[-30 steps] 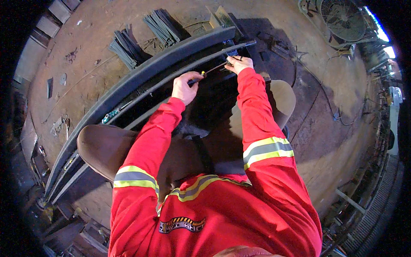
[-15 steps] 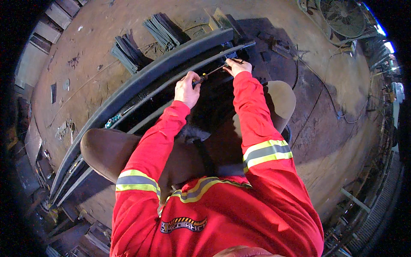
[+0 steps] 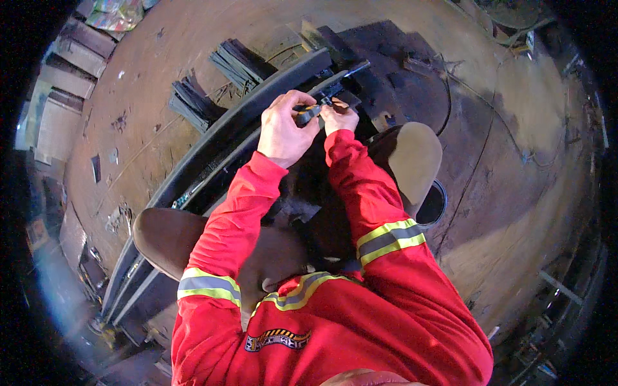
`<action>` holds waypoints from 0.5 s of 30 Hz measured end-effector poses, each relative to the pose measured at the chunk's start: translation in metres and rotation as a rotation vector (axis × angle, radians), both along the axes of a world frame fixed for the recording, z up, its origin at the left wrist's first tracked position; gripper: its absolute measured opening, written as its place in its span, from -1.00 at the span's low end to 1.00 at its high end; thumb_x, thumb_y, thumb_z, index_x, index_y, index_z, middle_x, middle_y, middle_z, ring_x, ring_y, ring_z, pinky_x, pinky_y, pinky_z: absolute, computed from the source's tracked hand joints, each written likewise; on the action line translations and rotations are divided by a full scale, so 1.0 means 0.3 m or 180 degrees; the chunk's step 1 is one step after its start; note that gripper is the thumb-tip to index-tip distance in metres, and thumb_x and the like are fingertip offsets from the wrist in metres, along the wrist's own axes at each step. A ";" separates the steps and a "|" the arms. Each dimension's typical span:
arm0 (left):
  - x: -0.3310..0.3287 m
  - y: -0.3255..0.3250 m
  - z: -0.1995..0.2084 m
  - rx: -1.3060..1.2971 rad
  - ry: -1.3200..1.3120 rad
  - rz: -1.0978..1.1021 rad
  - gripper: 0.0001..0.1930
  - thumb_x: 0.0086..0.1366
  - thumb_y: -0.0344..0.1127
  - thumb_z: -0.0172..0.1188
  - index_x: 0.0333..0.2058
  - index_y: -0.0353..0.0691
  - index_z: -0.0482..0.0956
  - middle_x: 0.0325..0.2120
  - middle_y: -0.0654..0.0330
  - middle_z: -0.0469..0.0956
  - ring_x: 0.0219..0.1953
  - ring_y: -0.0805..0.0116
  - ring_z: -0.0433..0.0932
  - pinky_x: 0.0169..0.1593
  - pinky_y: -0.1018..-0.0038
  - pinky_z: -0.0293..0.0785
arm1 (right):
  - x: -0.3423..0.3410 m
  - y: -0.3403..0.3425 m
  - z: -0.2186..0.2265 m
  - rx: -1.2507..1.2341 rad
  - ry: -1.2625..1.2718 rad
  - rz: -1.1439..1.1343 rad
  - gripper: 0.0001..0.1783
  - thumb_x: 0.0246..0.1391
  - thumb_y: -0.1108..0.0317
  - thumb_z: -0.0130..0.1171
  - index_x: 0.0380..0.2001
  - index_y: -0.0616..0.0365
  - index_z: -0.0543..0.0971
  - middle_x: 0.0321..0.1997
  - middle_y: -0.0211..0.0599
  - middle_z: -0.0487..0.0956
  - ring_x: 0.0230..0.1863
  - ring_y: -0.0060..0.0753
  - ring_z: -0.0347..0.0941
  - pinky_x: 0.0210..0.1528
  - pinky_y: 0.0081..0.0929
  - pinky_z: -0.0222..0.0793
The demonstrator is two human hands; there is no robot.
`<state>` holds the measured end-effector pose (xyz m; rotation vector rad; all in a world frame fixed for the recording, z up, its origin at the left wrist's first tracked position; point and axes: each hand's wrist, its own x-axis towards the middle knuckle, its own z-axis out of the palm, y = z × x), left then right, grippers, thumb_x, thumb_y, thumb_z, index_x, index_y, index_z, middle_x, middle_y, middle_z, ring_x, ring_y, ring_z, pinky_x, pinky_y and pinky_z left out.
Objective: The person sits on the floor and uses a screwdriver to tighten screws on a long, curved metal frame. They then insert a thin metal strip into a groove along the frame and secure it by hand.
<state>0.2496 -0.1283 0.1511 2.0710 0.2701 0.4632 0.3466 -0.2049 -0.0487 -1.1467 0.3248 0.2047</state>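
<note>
My left hand (image 3: 287, 130) is closed around a small black and yellow tape measure (image 3: 308, 114), held above the curved metal bars. Close beside it, my right hand (image 3: 339, 119) has its fingers drawn together at a dark metal piece near the right end of the bars; what they pinch is hidden. The long dark curved bar (image 3: 212, 132) runs from the lower left up past my hands. A thinner bar (image 3: 331, 82) lies along its near side and ends just beyond my right hand.
Two bundles of dark metal strips (image 3: 239, 64) lie on the brown floor beyond the bars. A cable (image 3: 486, 96) curves over the floor on the right. A round dark container (image 3: 432, 204) stands by my right knee. A blue-green tool (image 3: 183, 198) lies along the bars.
My hands have come together; the thin strip stretched between them is no longer visible. The right hand moved left and nearer, and the left hand shifted slightly up. My view has turned a little.
</note>
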 end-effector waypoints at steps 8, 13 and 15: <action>0.391 -0.082 -0.014 0.1188 -0.0462 -0.0834 -0.64 -0.01 -0.21 0.40 -0.24 -0.19 0.56 -0.46 0.08 0.61 -0.44 0.22 0.61 -0.33 0.40 0.53 | -0.025 0.018 0.150 0.1643 0.0913 -0.0427 -0.77 0.03 0.70 0.12 -0.19 0.37 0.44 -0.19 -0.17 0.50 -0.25 -0.33 0.49 -0.20 -0.25 0.55; 0.712 -0.141 -0.123 0.1926 0.0909 -0.1461 -0.58 0.00 0.06 0.33 -0.23 -0.06 0.60 -0.33 0.10 0.62 -0.19 0.09 0.58 -0.09 0.24 0.48 | -0.048 0.040 0.129 0.1081 0.1031 -0.0280 -0.81 0.04 0.69 0.12 -0.22 0.41 0.47 -0.41 -0.28 0.52 -0.47 -0.46 0.47 -0.38 -0.40 0.58; 0.791 -0.127 -0.217 0.2422 0.1169 -0.1456 -0.56 -0.02 0.13 0.31 -0.25 -0.01 0.63 -0.31 0.10 0.62 -0.19 0.08 0.58 -0.12 0.19 0.49 | -0.050 0.066 0.149 0.0509 0.1056 -0.0208 -0.80 0.05 0.60 0.15 -0.22 0.42 0.49 -0.44 -0.31 0.51 -0.53 -0.50 0.44 -0.53 -0.48 0.50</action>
